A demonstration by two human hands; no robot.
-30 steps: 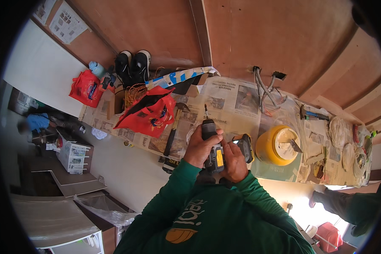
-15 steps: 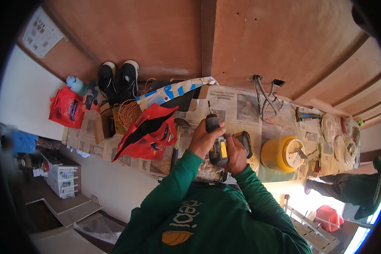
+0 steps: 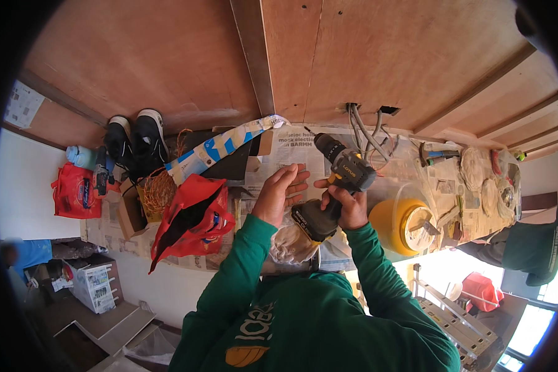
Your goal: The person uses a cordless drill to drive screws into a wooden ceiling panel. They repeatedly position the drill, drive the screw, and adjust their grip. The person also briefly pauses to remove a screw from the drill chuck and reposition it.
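Note:
My right hand (image 3: pixel 351 209) grips a cordless drill (image 3: pixel 348 167) by its handle. The black and grey drill is held above the bench, its chuck and thin bit angled to the far left and its battery at the near left. My left hand (image 3: pixel 281 193) is open and holds nothing, its fingers extended just left of the drill without touching it. A crumpled pale plastic bag (image 3: pixel 293 245) lies on the bench below the drill's battery. Right of my right hand, a yellow bucket (image 3: pixel 385 224) has a putty knife (image 3: pixel 429 228) on its lid.
Newspaper covers the long bench (image 3: pixel 297 155). An open red bag (image 3: pixel 195 217), black shoes (image 3: pixel 147 142), orange cord (image 3: pixel 160 191) and another red bag (image 3: pixel 75 192) occupy its left. Cables (image 3: pixel 367 133) emerge from the wooden wall. A person in green (image 3: pixel 530 251) is at far right, near a ladder (image 3: pixel 456 325).
My left hand has let go of the drill and opened beside it. In my right hand the drill has turned, so its side now shows. The view has shifted to the right.

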